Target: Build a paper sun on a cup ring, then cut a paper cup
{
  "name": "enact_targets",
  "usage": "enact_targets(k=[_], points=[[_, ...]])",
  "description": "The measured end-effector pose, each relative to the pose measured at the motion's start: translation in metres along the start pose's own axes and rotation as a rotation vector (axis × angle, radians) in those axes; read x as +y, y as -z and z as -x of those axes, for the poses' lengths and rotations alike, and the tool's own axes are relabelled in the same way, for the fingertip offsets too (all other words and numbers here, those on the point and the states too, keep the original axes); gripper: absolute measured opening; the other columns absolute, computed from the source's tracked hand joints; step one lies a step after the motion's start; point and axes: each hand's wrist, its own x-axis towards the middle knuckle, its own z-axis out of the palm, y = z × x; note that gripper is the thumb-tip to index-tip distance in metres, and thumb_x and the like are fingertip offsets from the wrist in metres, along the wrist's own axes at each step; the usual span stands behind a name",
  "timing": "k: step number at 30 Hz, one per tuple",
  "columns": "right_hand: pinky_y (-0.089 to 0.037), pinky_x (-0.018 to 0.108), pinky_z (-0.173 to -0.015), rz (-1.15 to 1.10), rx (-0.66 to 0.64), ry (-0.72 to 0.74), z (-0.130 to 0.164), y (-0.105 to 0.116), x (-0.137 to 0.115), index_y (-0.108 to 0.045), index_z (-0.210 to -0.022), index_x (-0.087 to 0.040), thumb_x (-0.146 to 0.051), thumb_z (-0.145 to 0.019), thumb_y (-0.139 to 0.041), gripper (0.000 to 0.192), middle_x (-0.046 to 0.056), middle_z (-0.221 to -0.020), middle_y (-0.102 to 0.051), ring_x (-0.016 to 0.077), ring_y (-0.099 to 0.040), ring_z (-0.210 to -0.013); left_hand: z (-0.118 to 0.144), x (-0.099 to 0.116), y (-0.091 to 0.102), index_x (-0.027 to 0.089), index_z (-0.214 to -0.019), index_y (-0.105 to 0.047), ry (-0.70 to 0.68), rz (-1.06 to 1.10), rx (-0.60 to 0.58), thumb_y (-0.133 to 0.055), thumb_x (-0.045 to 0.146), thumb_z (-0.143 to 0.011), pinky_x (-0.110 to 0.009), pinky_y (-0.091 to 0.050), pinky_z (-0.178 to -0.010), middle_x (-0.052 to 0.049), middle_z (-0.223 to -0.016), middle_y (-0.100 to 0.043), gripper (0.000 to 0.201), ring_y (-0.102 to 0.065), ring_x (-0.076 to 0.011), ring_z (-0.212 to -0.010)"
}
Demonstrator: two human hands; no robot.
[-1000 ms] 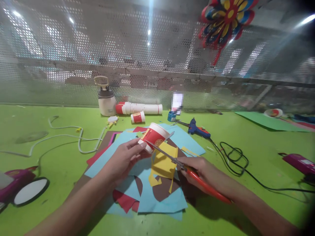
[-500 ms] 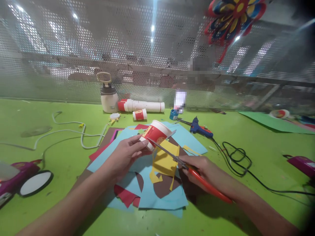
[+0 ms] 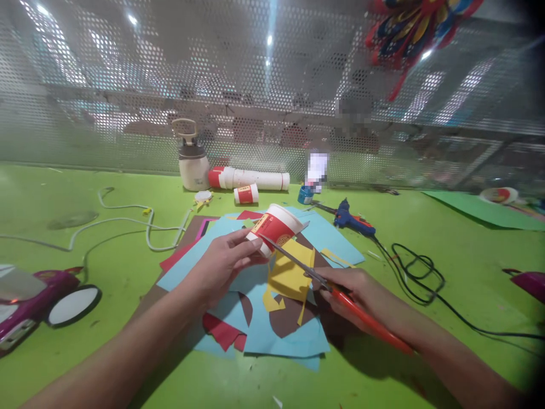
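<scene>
A red and white paper cup [image 3: 279,225] is tilted in my left hand [image 3: 230,258], which is closed on its lower end. My right hand [image 3: 353,289] grips orange-handled scissors [image 3: 293,260]. The scissor blades are spread, one lying across the front of the cup and the other's tip showing past its far side. Whether they are biting into the cup I cannot tell. Beneath the cup lie a cut yellow sheet [image 3: 290,272] and several light blue sheets [image 3: 293,341], over brown and red paper.
At the back stand a beige bottle [image 3: 194,167], a stack of paper cups on its side [image 3: 255,179] and another small cup [image 3: 246,194]. A blue glue gun [image 3: 353,219] trails a black cord [image 3: 426,284] on the right. A white cable [image 3: 149,227] and a round mirror-like disc [image 3: 73,307] lie left.
The view has shifted slightly, so most things sit a little further right and higher. Both hands keep their hold, and the scissors stay against the cup with little visible change.
</scene>
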Motion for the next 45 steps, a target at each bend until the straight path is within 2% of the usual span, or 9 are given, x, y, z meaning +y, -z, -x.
enact_targets(k=[6,15,19,22,29,36,40,45], points=[[-0.042,0.028,-0.069,-0.047,-0.002,-0.064,0.001,-0.001,-0.004,-0.064,-0.085,-0.021,-0.027,-0.093,-0.043,0.023,0.0,-0.081,-0.063,0.0174,-0.055,-0.073,-0.001,0.0,-0.001,0.013,-0.101,-0.071,0.002,-0.025,0.026,-0.068,0.028,-0.08,-0.034,-0.048,-0.09,-0.013,-0.107,-0.071,0.026,-0.064,-0.0217,-0.097],[-0.044,0.027,-0.07,-0.001,0.022,0.031,0.001,-0.002,0.001,-0.068,-0.094,-0.02,-0.025,-0.09,-0.048,0.021,0.001,-0.087,-0.067,0.0185,-0.059,-0.078,-0.002,-0.001,0.0,0.012,-0.112,-0.066,0.007,0.026,0.015,-0.067,0.025,-0.08,-0.035,-0.05,-0.088,-0.013,-0.109,-0.07,0.034,-0.064,-0.0225,-0.096],[-0.043,0.026,-0.065,-0.005,0.038,0.029,-0.001,-0.002,0.008,-0.068,-0.097,-0.02,-0.026,-0.091,-0.047,0.023,0.001,-0.083,-0.066,0.0171,-0.057,-0.072,-0.002,0.0,0.0,0.012,-0.114,-0.066,0.024,0.087,0.016,-0.063,0.025,-0.083,-0.039,-0.052,-0.086,-0.015,-0.112,-0.069,0.034,-0.065,-0.0218,-0.09],[-0.043,0.027,-0.065,-0.037,0.02,0.014,-0.002,-0.003,0.01,-0.067,-0.099,-0.018,-0.028,-0.09,-0.049,0.022,0.002,-0.082,-0.065,0.0173,-0.056,-0.071,-0.003,-0.001,0.001,0.013,-0.115,-0.066,0.001,0.074,0.03,-0.066,0.024,-0.082,-0.036,-0.052,-0.085,-0.015,-0.112,-0.069,0.035,-0.065,-0.0206,-0.091],[-0.041,0.027,-0.065,-0.115,-0.026,-0.064,0.001,-0.002,0.002,-0.066,-0.096,-0.021,-0.031,-0.093,-0.046,0.022,0.001,-0.082,-0.063,0.0171,-0.055,-0.072,-0.002,-0.002,0.0,0.018,-0.123,-0.063,-0.006,0.029,-0.006,-0.068,0.026,-0.082,-0.033,-0.05,-0.086,-0.012,-0.114,-0.069,0.042,-0.063,-0.0215,-0.099],[-0.043,0.03,-0.071,-0.156,-0.001,-0.125,0.0,-0.002,-0.006,-0.067,-0.093,-0.02,-0.03,-0.091,-0.047,0.023,0.001,-0.086,-0.066,0.0194,-0.058,-0.077,0.0,-0.002,-0.003,0.014,-0.121,-0.064,-0.015,0.046,0.024,-0.069,0.025,-0.081,-0.033,-0.049,-0.087,-0.013,-0.112,-0.069,0.042,-0.063,-0.0211,-0.097],[-0.044,0.029,-0.068,-0.174,-0.002,-0.148,0.001,-0.002,-0.01,-0.065,-0.086,-0.02,-0.031,-0.091,-0.048,0.021,0.001,-0.082,-0.065,0.0187,-0.057,-0.074,0.0,-0.001,-0.005,0.015,-0.123,-0.064,-0.001,0.048,0.047,-0.07,0.024,-0.079,-0.035,-0.049,-0.088,-0.013,-0.111,-0.07,0.045,-0.064,-0.022,-0.096],[-0.042,0.027,-0.067,-0.153,0.007,-0.129,0.001,-0.003,-0.012,-0.066,-0.087,-0.02,-0.026,-0.092,-0.046,0.021,0.001,-0.082,-0.066,0.0176,-0.057,-0.073,0.0,-0.004,-0.006,0.015,-0.118,-0.067,-0.014,0.076,0.103,-0.073,0.022,-0.076,-0.034,-0.049,-0.088,-0.013,-0.112,-0.071,0.044,-0.066,-0.0222,-0.095]])
